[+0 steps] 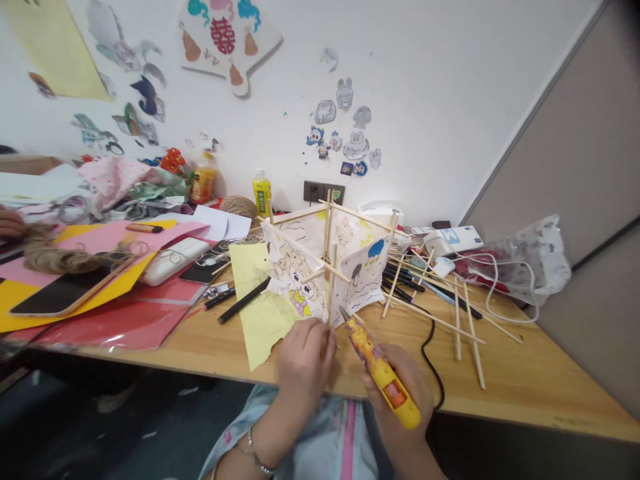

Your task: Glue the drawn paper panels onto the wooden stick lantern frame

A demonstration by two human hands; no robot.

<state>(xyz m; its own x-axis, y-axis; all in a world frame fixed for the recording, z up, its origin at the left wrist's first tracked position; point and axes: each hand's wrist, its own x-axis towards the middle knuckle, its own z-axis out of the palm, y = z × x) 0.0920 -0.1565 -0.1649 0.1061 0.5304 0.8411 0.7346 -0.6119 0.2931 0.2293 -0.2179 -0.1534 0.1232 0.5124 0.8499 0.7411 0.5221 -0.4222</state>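
Observation:
A frame of thin wooden sticks (329,263) with drawn-on white paper panels (300,280) stands on the table. My left hand (306,353) has its fingers closed at the bottom of the frame's front upright stick, beside the lower paper edge. In my right hand (400,383) is a yellow hot glue gun (380,370), its metal nozzle pointing up and left at the lower part of that upright. Whether the nozzle touches the stick is too small to tell. Under the frame's left side lies a torn yellow paper sheet (255,313).
Loose sticks (470,333) and black pens (400,283) lie right of the frame, near a black cable (425,347). A phone (70,290), coloured papers and a white power bank (175,260) are left. Another person's hand (11,223) shows at far left.

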